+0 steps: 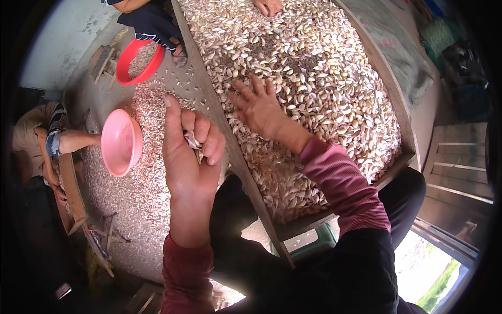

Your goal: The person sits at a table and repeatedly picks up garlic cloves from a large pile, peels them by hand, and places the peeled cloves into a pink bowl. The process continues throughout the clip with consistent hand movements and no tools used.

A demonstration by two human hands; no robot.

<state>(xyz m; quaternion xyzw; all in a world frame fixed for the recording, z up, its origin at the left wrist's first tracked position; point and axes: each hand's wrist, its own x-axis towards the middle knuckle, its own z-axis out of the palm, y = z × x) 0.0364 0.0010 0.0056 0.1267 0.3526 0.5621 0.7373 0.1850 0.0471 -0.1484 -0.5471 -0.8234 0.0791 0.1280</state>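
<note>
A wooden-sided tray (225, 117) full of loose garlic cloves (341, 114) lies before me. My left hand (192, 149), palm up with curled fingers, holds a few garlic cloves (193, 142) just outside the tray's left side board. Over the cloves in the middle of the tray is my right hand (259, 106), palm down with its fingers spread; its fingertips touch or nearly touch the cloves. Nothing shows in its grip, though what lies under the palm is hidden. Dark loose bits show among the cloves beyond it.
A co-worker's hand (268, 6) reaches into the tray's far end. A red basin (153, 66) holding cloves and a pink basin (135, 145) stand left, near many cloves on the floor (153, 165). Another person sits far left by a wooden box (73, 188). A green stool (327, 235) is below the tray.
</note>
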